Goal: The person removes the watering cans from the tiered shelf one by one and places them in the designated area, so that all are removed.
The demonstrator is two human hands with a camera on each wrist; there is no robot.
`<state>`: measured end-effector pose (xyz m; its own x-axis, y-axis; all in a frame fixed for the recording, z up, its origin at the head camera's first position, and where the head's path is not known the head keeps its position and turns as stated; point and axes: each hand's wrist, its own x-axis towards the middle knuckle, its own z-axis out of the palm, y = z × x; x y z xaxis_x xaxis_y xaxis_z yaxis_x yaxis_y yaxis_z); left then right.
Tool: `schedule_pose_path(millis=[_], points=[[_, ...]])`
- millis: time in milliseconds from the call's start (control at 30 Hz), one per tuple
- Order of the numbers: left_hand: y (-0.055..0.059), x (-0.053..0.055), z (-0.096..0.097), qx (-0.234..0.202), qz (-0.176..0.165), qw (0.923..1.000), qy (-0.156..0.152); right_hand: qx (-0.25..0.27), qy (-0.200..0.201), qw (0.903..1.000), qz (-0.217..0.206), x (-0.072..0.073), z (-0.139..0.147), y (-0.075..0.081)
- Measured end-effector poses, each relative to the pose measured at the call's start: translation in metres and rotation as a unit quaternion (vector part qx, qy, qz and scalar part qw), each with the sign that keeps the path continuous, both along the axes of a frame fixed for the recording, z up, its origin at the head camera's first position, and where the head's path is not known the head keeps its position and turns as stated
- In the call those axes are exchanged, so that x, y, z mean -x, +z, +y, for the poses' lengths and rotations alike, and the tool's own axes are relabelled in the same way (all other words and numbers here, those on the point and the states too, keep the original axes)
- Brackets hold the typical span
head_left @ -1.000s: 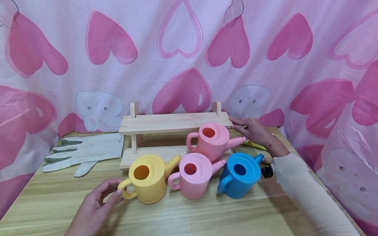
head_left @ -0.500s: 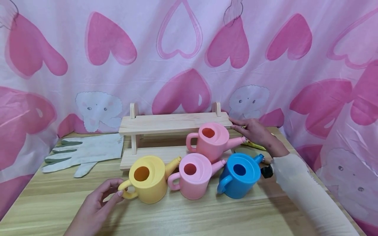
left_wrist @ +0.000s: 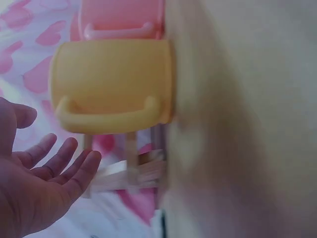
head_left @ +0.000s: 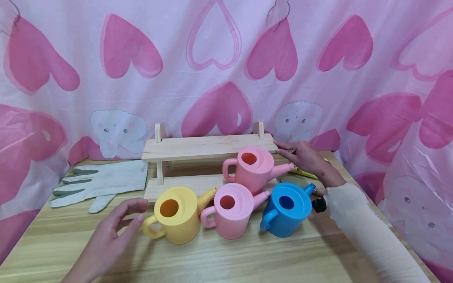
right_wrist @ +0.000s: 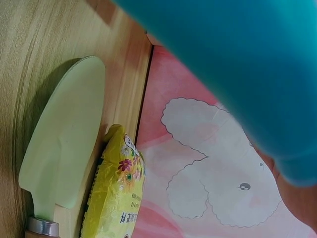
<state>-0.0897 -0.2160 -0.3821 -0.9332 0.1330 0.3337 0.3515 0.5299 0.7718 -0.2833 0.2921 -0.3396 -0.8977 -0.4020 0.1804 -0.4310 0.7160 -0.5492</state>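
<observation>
My left hand (head_left: 109, 232) is apart from the yellow watering can (head_left: 182, 220), fingers spread just left of its handle; the left wrist view shows the palm (left_wrist: 39, 193) with a gap to the handle. My right hand (head_left: 306, 157) reaches behind the blue watering can (head_left: 288, 220); its straight fingertips touch the right end of the wooden two-tier rack (head_left: 209, 146). A light pink watering can (head_left: 235, 220) stands between the yellow and blue ones. Behind it, a darker pink watering can (head_left: 253, 177) overlaps the rack's lower shelf in the head view.
Left of the rack lies a pale work glove (head_left: 109, 179) with green fingers. A green trowel (right_wrist: 69, 134) and a yellow flowered packet (right_wrist: 119, 188) lie at the right, partly hidden in the head view. A heart-patterned curtain (head_left: 219, 39) hangs behind the table (head_left: 198, 267).
My left hand has let go of the yellow watering can's handle, its fingers lifting and opening to the left. My right hand and the cans have stayed in place.
</observation>
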Motion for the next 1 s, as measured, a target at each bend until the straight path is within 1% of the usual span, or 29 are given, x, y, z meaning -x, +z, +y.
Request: schedule_pose_path(millis=[100,167,233,333,400,467,600,733,867,1000], points=[[0.013,0.009,0.002,0.004,0.025,0.9996,-0.011,0.001,0.000,1.0000,0.005,0.001,-0.001,0.000],[0.021,0.015,0.006,0.003,0.050,0.9984,-0.025,0.004,0.000,1.0000,0.007,0.001,-0.001,0.000],[0.030,0.022,0.010,0.012,0.062,0.9974,-0.036,0.005,0.000,0.9999,0.009,0.001,-0.001,0.000],[0.044,0.033,0.018,0.036,0.072,0.9958,-0.044,0.005,-0.002,0.9999,0.009,0.001,0.000,0.000],[0.054,0.041,0.025,0.057,0.063,0.9954,-0.045,0.004,-0.003,0.9999,0.009,0.001,-0.001,0.000],[0.064,0.050,0.032,0.066,0.055,0.9946,-0.058,0.003,-0.006,0.9999,0.008,0.001,0.000,-0.001],[0.081,0.069,0.047,0.071,0.021,0.9933,-0.089,-0.001,-0.008,1.0000,0.005,0.001,0.000,-0.002],[0.092,0.089,0.062,0.075,-0.008,0.9908,-0.113,-0.002,-0.005,1.0000,0.002,0.002,-0.001,-0.002],[0.100,0.107,0.077,0.082,-0.020,0.9867,-0.139,0.004,-0.001,1.0000,0.001,0.001,-0.001,-0.002],[0.106,0.121,0.093,0.100,-0.034,0.9810,-0.162,0.008,0.001,1.0000,-0.004,0.001,0.000,0.000]])
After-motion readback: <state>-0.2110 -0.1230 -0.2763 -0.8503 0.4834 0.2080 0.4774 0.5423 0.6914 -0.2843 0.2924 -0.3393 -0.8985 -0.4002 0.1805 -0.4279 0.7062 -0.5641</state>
